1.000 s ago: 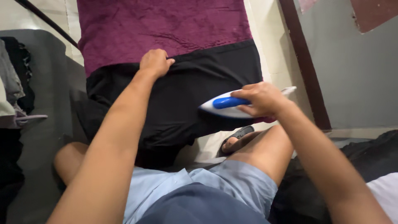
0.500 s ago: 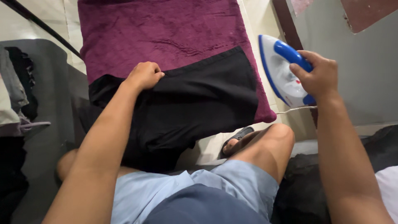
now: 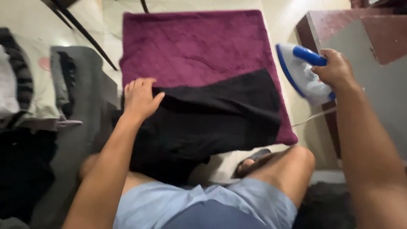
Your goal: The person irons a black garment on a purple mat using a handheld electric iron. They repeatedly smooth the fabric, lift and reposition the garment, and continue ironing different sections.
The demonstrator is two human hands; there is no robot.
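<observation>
A black garment [image 3: 212, 118] lies over the near part of a purple towel [image 3: 199, 46] spread on the floor. My left hand [image 3: 139, 98] rests flat with fingers apart on the garment's far left edge. My right hand [image 3: 337, 70] grips the blue handle of a white and blue iron [image 3: 303, 74], held tilted in the air to the right of the towel, off the cloth. The iron's white cord [image 3: 313, 116] trails below it.
Folded clothes [image 3: 25, 85] are piled on a grey surface at the left. A dark thin rod [image 3: 85, 36] crosses the tiled floor at the top left. A grey wall with a dark red base [image 3: 322, 25] stands at the right. My bent knee [image 3: 296, 165] is by the towel's near corner.
The iron was lifted off the black garment and carried to the right, where it stays raised. My left hand has flattened on the garment's edge. The view has tilted further out.
</observation>
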